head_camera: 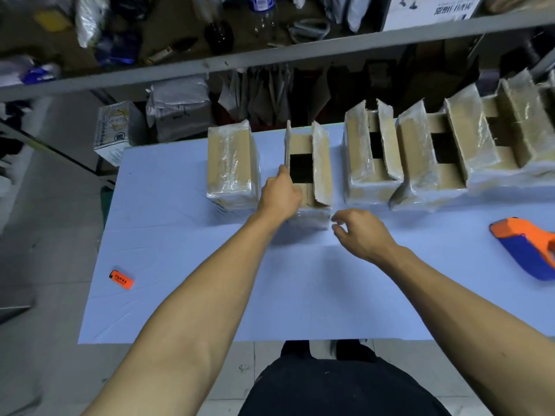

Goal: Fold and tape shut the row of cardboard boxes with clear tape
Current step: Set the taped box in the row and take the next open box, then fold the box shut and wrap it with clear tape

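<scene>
Left hand (280, 193) pinches the upright flap of the second box (309, 175), centre frame on the counter (180, 235); right hand (360, 232) hovers, fingers loosely curled. Stiff, tape-slick cardboard: best gripped by the flap edges.

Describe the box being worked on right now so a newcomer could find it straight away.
Start at the blue table and follow the row of cardboard boxes along its far edge. The leftmost box is already closed and taped; the one you want is the second box, right beside it. It alone has the left hand holding its left flap upright, and the right hand hovers near its front corner.
</scene>
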`<state>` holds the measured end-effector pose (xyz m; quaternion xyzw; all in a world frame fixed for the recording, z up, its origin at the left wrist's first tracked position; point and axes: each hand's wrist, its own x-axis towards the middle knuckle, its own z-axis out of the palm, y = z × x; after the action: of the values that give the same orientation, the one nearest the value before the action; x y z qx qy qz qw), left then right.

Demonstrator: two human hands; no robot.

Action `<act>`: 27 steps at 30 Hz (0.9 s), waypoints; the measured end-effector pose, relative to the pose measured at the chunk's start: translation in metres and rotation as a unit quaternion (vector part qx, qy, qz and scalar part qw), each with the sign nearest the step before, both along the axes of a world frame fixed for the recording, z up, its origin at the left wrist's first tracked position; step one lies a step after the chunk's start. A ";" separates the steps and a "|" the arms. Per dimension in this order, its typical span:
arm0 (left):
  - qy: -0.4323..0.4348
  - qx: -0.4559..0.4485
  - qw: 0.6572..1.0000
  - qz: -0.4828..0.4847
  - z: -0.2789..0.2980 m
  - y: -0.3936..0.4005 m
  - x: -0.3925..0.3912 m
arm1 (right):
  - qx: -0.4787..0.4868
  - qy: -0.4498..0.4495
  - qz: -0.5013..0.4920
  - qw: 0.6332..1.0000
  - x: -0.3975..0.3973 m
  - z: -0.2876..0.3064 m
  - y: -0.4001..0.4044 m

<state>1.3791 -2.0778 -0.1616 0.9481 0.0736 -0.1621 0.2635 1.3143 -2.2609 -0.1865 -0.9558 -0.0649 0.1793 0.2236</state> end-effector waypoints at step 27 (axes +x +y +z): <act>0.103 -0.482 0.855 0.162 -0.072 0.018 -0.031 | 0.350 0.101 -0.314 0.877 0.014 -0.049 0.065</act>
<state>1.3484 -2.0600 -0.2333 0.6550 0.1657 -0.2291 0.7008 1.3282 -2.1957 -0.2352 -0.7621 0.2029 0.1614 0.5932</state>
